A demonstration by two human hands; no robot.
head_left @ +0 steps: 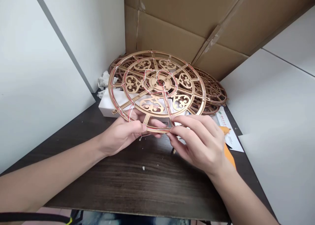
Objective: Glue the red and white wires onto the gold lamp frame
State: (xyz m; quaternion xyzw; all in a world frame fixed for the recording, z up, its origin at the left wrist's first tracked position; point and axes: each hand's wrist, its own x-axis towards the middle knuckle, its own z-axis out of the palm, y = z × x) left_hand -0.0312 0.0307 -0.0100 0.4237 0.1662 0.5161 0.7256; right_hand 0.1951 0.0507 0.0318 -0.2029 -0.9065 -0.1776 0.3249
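Note:
A round gold openwork lamp frame (155,84), with scrollwork between its spokes, is held tilted above the dark table. Thin red and white wires (165,98) loop around its hub, run down a spoke and follow the rings. My left hand (124,133) is closed on the near rim, thumb on top and fingers underneath. On the right part of the same rim, my right hand (203,139) pinches with thumb and fingertips where a wired spoke meets it. Whether those fingertips also grip a wire is hidden. A small wire end (140,138) hangs below the rim.
More wired round frames (213,90) are stacked behind. A white box (109,103) and crumpled white tissue (104,80) lie at left rear. To the right are an orange object (228,156) and a printed sheet (230,133). White panels flank the dark table (128,185); cardboard (172,31) stands behind.

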